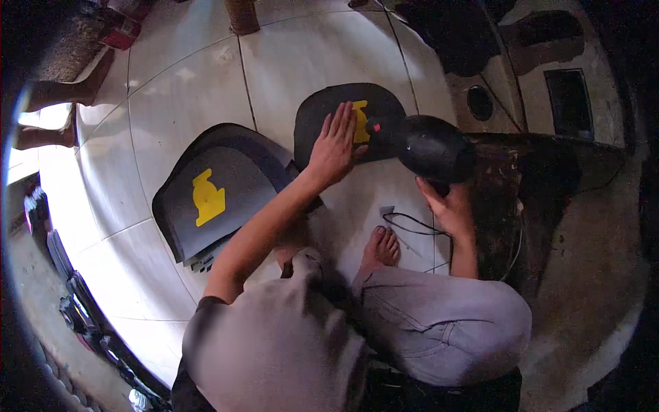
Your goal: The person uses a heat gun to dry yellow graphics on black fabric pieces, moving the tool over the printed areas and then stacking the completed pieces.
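My left hand (334, 147) lies flat, fingers stretched, on a dark grey curved panel (312, 120) on the floor. A yellow emblem (360, 122) on that panel is partly covered by my fingers. My right hand (443, 206) grips a black hair dryer (437, 149) from below; its narrower end points left over the panel's right side. A small red spot shows near that end. The dryer's handle is mostly hidden. To the left, beside my left forearm, rests a stack of similar dark grey panels (240, 189), the top one bearing a yellow emblem (208, 198).
A black cord (412, 223) loops on the tiled floor (185, 89) near my bare foot (382, 246). At the right stands a dark, worn wooden piece (494, 178). A wooden post (241, 17) is at the back, and several dark items (75, 309) line the left edge.
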Motion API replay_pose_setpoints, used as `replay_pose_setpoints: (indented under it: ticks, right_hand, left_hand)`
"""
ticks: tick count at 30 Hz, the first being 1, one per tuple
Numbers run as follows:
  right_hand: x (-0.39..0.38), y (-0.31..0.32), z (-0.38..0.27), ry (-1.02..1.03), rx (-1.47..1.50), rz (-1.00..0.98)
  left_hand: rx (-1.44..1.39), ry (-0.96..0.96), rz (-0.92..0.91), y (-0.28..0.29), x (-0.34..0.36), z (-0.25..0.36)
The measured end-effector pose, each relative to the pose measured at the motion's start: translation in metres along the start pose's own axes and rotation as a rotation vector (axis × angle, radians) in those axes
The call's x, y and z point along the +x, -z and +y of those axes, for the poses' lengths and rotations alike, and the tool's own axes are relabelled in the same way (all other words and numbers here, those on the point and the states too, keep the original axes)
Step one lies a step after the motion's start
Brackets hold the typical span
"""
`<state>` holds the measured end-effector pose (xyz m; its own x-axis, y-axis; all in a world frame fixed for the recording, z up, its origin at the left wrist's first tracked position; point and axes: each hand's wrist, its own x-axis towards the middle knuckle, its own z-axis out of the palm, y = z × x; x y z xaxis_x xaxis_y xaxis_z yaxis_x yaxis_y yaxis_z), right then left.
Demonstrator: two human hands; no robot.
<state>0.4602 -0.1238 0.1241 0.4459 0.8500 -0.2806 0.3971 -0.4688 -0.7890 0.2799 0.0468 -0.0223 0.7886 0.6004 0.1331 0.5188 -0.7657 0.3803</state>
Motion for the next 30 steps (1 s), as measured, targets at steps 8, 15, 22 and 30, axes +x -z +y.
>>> replay_pose_setpoints:
  ticks: [8,15,22,30]
  right_hand:
    - [-0.005,0.0,0.005,0.227,-0.077,0.131]
    - [-0.001,0.007,-0.006,-0.024,-0.097,0.011]
    - [0.014,-0.001,-0.018,0.072,-0.13,-0.004]
    - [0.033,-0.013,-0.019,0.177,-0.173,-0.014]
  left_hand:
    - [0.155,-0.05,0.022,-0.046,-0.002,-0.003]
    - [0.107,-0.137,-0.068,-0.049,-0.023,0.009]
    - [-0.034,-0.142,-0.017,-0.06,-0.047,0.028]
    - [-0.321,-0.242,-0.084,-0.062,-0.083,0.056]
